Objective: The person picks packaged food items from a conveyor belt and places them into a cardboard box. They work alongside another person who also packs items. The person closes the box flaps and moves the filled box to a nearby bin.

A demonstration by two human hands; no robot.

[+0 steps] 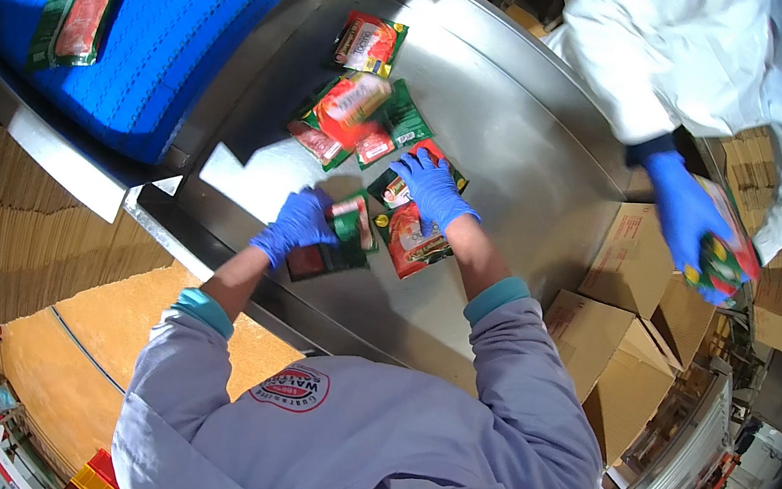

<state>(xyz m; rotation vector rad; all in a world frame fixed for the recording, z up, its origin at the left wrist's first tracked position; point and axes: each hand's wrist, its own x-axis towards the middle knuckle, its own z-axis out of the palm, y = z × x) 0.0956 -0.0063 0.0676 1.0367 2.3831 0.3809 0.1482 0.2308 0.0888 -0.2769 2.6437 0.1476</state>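
My left hand (299, 225), in a blue glove, lies on flat plastic food packets (332, 258) at the near side of a steel tray table (511, 149). To its right my right hand (433, 190), gloved too, rests with spread fingers on red and green packets (412, 242). Whether either hand grips a packet cannot be told. Beyond them several more packets (371, 44) are scattered and overlap; one packet (353, 101) among them is blurred.
At upper left a blue conveyor belt (169, 6) carries a packet (79, 19). Cardboard boxes (586, 334) stand at the right. Across the table a co-worker's gloved hand (684, 212) holds packets (725, 268). Stacked flat cardboard (5, 240) is at left.
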